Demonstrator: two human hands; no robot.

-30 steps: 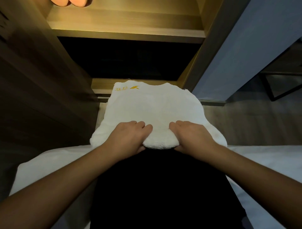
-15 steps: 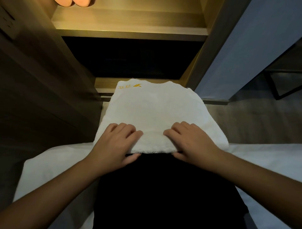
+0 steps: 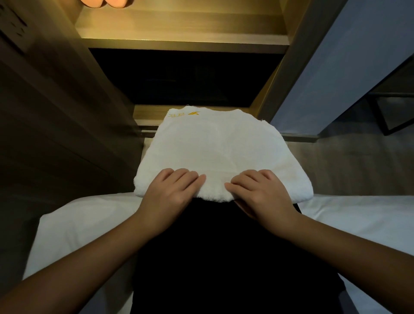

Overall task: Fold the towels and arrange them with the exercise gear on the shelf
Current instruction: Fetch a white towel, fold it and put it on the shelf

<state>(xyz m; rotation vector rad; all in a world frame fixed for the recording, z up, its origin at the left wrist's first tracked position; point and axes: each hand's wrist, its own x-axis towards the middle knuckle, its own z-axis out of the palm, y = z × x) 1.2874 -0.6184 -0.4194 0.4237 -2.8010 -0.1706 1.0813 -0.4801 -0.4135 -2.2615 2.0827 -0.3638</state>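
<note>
head view: the folded white towel is held flat by its near edge, out in front of the body and above the bed. the left hand and right hand both lie with fingers on top of the cloth. the right thumb shows beneath the edge, so that grip is clamped on the towel. the left thumb is hidden, but its grip is judged to be the same.

change noted: half a second ago the fingers lay flatter and the near edge ran straight. now the hands sit a little closer together and the edge bulges down between them, much as it did a second ago. the towel's far edge, marked with a yellow logo, remains at the front of the lower shelf. whether it touches the shelf cannot be told.

assessment: folding of this towel appears complete, and the hands seem to be re-seating their hold before sliding it in. orange items on the lit upper shelf are cut off by the frame and cannot be identified.
</note>
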